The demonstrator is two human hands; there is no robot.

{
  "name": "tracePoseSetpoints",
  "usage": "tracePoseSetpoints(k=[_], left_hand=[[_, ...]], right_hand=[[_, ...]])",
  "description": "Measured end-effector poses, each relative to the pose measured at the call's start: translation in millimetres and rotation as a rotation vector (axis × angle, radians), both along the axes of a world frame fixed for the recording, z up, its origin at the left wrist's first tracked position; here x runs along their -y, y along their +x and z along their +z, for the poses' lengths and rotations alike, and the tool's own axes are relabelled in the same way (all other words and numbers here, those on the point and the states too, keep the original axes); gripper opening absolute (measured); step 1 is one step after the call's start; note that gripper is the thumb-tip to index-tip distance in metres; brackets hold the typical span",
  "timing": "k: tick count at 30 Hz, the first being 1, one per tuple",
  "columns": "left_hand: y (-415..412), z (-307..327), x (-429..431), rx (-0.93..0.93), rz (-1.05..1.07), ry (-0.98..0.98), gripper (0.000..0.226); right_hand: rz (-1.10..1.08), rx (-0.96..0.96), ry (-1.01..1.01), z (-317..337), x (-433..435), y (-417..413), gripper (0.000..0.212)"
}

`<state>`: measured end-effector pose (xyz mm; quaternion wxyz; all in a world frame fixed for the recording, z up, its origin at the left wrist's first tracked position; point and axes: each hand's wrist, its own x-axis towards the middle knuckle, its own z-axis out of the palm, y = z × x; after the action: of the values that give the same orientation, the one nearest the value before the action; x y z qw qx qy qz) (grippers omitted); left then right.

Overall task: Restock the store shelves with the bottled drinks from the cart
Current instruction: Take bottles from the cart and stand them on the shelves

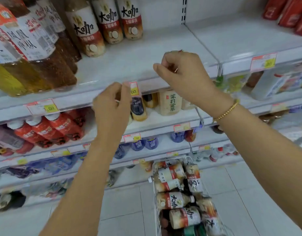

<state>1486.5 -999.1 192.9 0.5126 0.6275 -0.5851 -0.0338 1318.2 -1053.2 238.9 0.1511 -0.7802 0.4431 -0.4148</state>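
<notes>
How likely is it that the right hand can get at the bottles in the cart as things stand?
Probably yes. The right hand appears to hold nothing, and the cart sits below that arm with its top open, the bottles lying uncovered; nothing visible stands between.

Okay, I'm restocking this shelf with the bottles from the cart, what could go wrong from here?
Two likely ones. The left hand is right by the pink-edged paper price tag on the white shelf edge, so it could knock it loose. The brown-and-white plastic drink bottles lie piled in the white wire cart; pulling one may shift others.
</notes>
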Motion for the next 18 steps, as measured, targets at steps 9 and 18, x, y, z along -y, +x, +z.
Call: tracePoseSetpoints(k=[9, 18], left_hand=[[-37, -284, -108, -0.077, -0.234, 1.185, 0.022], [-96, -388, -156, 0.132, -0.427, 1.419, 0.032]], right_hand=[[-0.175, -0.340, 1.043, -293, -117, -85, 0.018], [-0.613, -0.379, 1.514, -413, -242, -143, 0.039]])
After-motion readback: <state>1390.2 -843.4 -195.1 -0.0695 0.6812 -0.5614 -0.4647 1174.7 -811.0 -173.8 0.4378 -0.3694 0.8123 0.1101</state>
